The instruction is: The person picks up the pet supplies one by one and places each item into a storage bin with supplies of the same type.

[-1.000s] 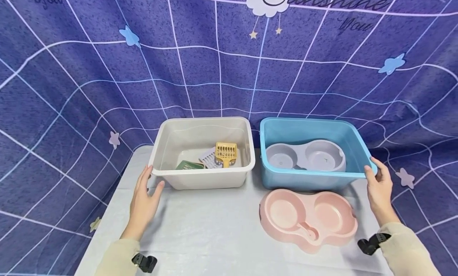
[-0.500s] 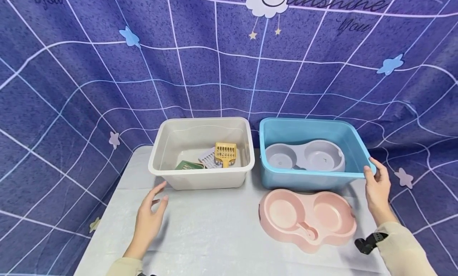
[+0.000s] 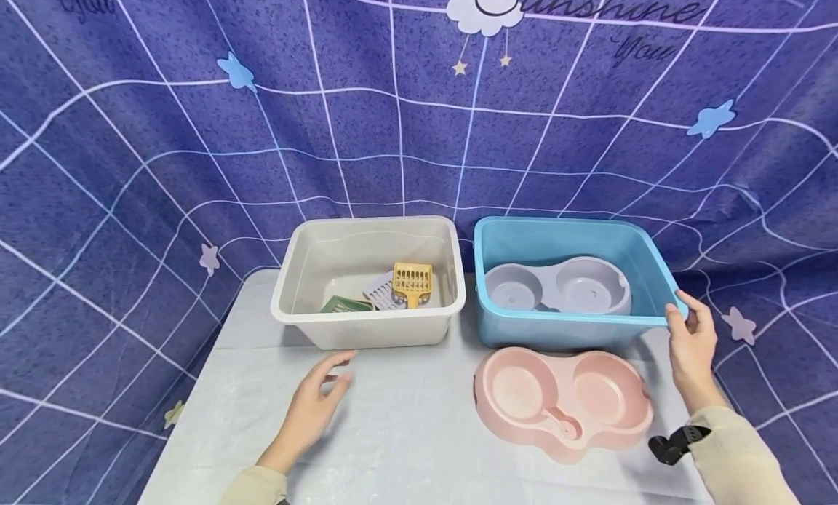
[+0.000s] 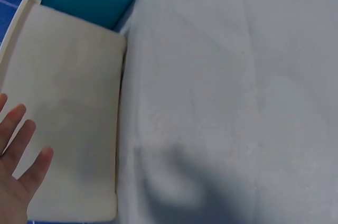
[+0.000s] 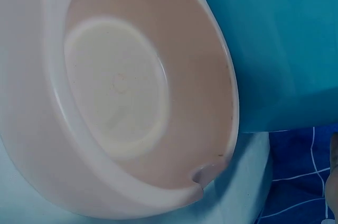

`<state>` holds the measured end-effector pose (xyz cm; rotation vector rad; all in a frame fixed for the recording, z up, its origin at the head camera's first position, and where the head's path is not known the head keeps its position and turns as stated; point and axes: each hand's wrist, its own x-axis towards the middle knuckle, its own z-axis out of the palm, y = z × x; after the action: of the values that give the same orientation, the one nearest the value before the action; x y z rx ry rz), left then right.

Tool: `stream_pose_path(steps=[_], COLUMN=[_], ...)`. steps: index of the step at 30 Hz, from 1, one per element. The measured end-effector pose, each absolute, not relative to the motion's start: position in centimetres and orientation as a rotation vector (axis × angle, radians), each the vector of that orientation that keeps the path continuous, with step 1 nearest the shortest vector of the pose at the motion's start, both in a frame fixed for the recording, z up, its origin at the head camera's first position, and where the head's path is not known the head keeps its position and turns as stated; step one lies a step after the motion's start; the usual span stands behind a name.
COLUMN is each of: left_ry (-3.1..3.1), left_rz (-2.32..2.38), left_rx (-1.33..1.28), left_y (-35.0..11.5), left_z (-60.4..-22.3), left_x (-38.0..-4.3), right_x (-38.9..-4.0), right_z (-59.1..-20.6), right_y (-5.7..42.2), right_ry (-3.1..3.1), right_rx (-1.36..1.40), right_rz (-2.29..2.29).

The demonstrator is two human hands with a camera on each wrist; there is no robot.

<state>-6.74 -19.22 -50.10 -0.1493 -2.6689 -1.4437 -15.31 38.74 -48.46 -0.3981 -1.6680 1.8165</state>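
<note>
In the head view, my right hand (image 3: pixel 694 348) holds the front right corner of the blue plastic bin (image 3: pixel 563 334), thumb and fingers at its rim. A grey-lilac double pet bowl (image 3: pixel 592 287) lies inside that bin. My left hand (image 3: pixel 314 403) hovers over the table in front of the off-white bin (image 3: pixel 380 330), fingers loosely bent and holding nothing. Its spread fingers (image 4: pixel 18 142) overlap the off-white bin's side in the left wrist view. Inside that bin are a yellow litter scoop (image 3: pixel 412 281), a lilac slotted scoop (image 3: pixel 381 292) and a green slotted piece (image 3: pixel 347 304).
A pink double pet bowl (image 3: pixel 566 403) stands on the white-covered table (image 3: pixel 393 447), in front of the blue bin; it fills much of the right wrist view. Behind the bins and along both sides hangs a blue-purple patterned curtain (image 3: pixel 353 126).
My left hand has left the off-white bin's front left corner and moved right and toward me, over the table. My right hand stays at the blue bin's corner.
</note>
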Motion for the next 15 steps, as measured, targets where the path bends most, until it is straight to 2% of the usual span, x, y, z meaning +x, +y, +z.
stream_pose_path(steps=[15], left_ry=[-2.807], left_rz=[-1.504], left_rx=[-0.262], left_y=[-15.9], left_z=[-50.5], left_x=[-8.0], right_x=[-15.1], right_z=[-47.9], right_y=[38.7], right_ry=[-1.625], right_rx=[-0.449], right_rz=[1.920])
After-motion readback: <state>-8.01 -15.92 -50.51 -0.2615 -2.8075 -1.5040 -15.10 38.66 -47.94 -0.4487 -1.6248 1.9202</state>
